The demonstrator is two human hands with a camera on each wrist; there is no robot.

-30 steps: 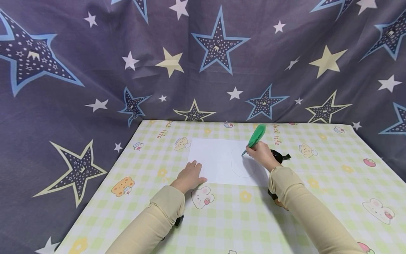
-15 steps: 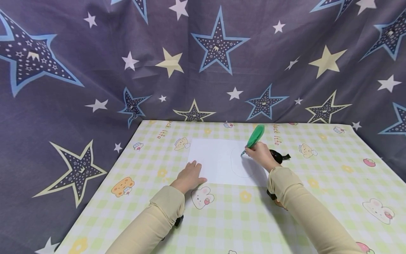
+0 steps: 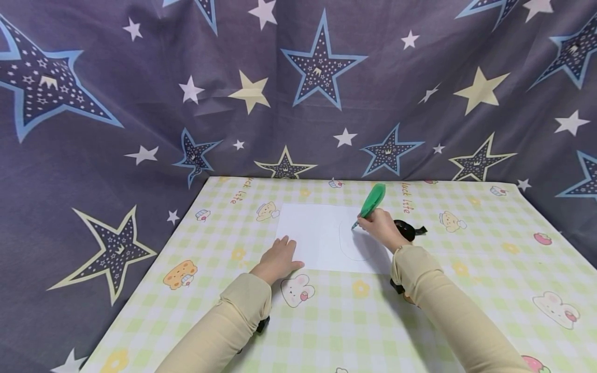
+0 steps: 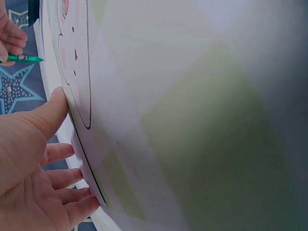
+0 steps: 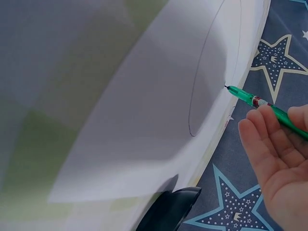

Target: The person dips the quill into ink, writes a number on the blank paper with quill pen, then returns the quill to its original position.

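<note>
A white sheet of paper (image 3: pixel 310 233) lies on the table, with a thin curved outline drawn on its right half. My right hand (image 3: pixel 382 228) pinches a green pen (image 3: pixel 371 203) with a broad, leaf-like top end. Its tip meets the paper inside the outline; the right wrist view shows the pen (image 5: pixel 255 101) and the thin line (image 5: pixel 193 91) nearby. Over the sheet's left edge rests my left hand (image 3: pixel 277 259), fingers extended and thumb spread apart. In the left wrist view the left hand (image 4: pixel 43 168) has nothing between its fingers.
A checked tablecloth (image 3: pixel 326 321) with cartoon prints covers the table. A dark rounded object (image 3: pixel 403 230) with a short black tab shows beside my right wrist. Behind the table's far edge hangs a dark cloth (image 3: pixel 298 124) patterned with stars.
My right hand and the pen have shifted slightly left, the tip sliding across the inside of the outline. My left hand has stayed on the paper.
</note>
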